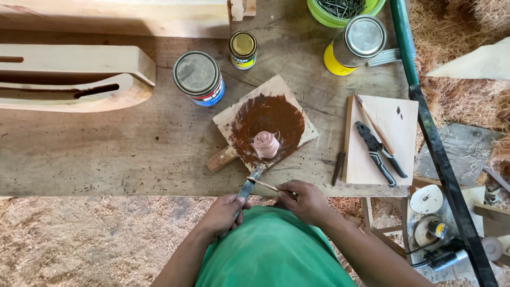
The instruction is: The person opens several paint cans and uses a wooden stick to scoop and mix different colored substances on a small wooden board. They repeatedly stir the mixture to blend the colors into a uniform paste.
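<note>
At the near edge of the wooden workbench [106, 154], my left hand [223, 215] grips a metal putty knife [249, 186] with its blade pointing away from me. My right hand [305, 201] holds a thin wooden stick [264, 185] laid across the blade. Just beyond them lies a small square board [228, 118] smeared with reddish-brown paste [268, 119], with a pinkish lump of filler [265, 144] on its near side. A short wooden handle [220, 159] sticks out from under the board's left corner.
Three lidded tins stand behind the board: a blue one [197, 77], a small yellow one [243, 49], a large yellow one [356, 45]. A green tub of nails [342, 9] sits at the back. Pliers [380, 154] lie on a pale board [401, 125] at right. Shaped wooden pieces [74, 77] lie left.
</note>
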